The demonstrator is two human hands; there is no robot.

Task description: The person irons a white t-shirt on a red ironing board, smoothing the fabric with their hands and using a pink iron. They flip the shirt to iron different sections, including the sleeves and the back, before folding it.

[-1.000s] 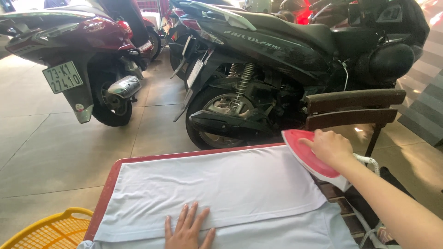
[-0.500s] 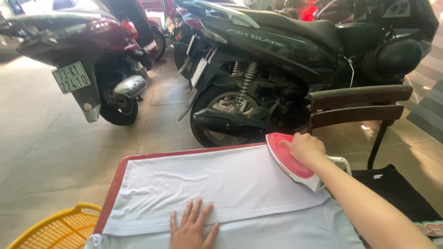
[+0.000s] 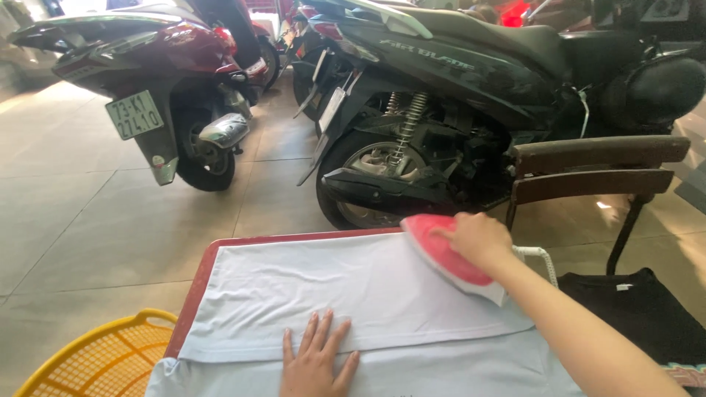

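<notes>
A yellow plastic basket (image 3: pixel 103 360) sits at the lower left, beside the red-edged ironing board (image 3: pixel 193 301). On the board lies a folded white garment (image 3: pixel 346 294). The left hand (image 3: pixel 315 362) presses flat on it near the front edge, fingers (image 3: pixel 323 334) spread open. Further right, the right hand (image 3: pixel 479 239) has its fingers closed around the pink iron (image 3: pixel 445 255), which rests on the garment's far right part. A black garment (image 3: pixel 640 312) lies at the right, below a dark wooden chair (image 3: pixel 596 165).

A dark red scooter (image 3: pixel 158 81) and a black scooter (image 3: pixel 471 95) stand parked on the beige tiled floor (image 3: pixel 81 220). A dark wooden chair (image 3: pixel 596 173) stands beside the black one; a yellow plastic basket (image 3: pixel 99 360) sits lower left.
</notes>
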